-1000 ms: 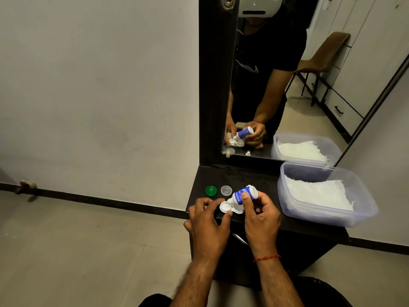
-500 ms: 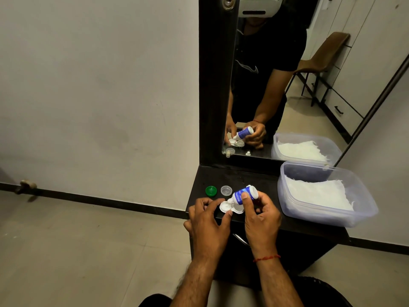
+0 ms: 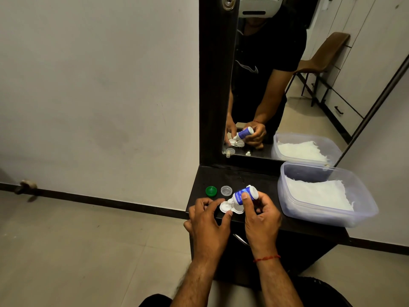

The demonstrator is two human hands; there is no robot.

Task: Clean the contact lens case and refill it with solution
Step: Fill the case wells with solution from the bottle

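Observation:
A white two-well contact lens case (image 3: 228, 208) is held just above the front of a black dresser top (image 3: 261, 178). My left hand (image 3: 207, 220) pinches the case at its left well with thumb and forefinger. My right hand (image 3: 260, 218) grips a small blue-and-white solution bottle (image 3: 243, 196), tipped down to the left with its nozzle over the left well. Both wells stand uncapped. A green cap (image 3: 211, 191) and a clear cap (image 3: 226, 191) lie side by side on the top behind the case.
A clear plastic tub (image 3: 358, 209) with white tissue in it stands at the right of the dresser top. A mirror (image 3: 287, 85) rises behind, with the wall to the left. A metal drawer handle (image 3: 240, 239) shows below my hands.

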